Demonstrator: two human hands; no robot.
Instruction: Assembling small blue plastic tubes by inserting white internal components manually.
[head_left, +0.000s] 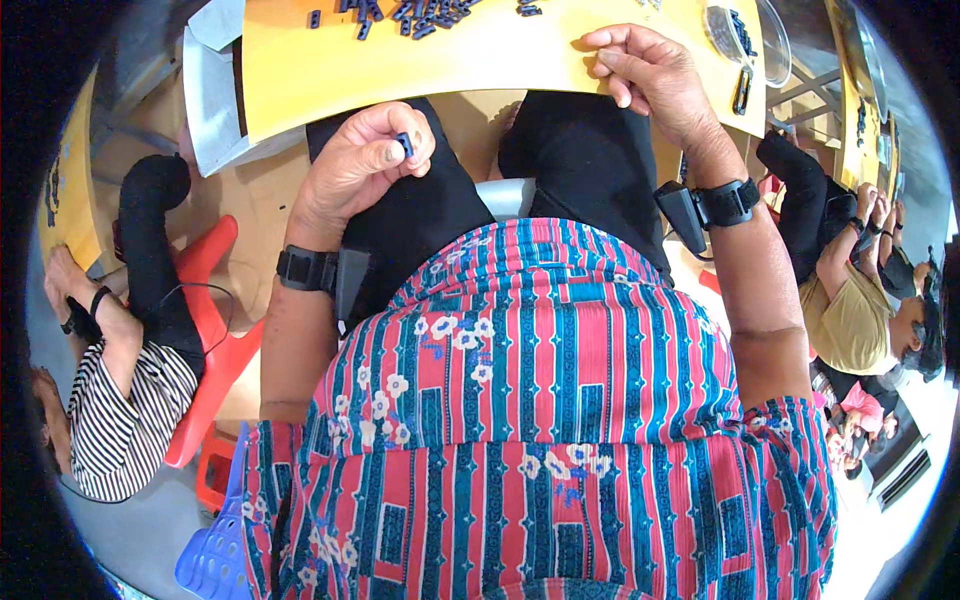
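My left hand (355, 165) is above my lap, just short of the table edge, with a small dark blue plastic piece (404, 145) pinched between thumb and fingers. Over the front edge of the yellow tabletop (500, 65), my right hand (655, 80) has its thumb and index finger brought together. Whatever lies between those fingertips, if anything, is too small to make out. Beyond both hands, a loose heap of similar dark blue pieces (428, 18) is spread at the table's far side, and a single piece (315, 19) lies apart to its left.
A clear round dish (722, 35) with dark pieces stands at the right, a black oblong item (742, 90) by it. One person in a striped top (130, 420) sits left near a red chair (205, 340); others sit at a yellow table on the right.
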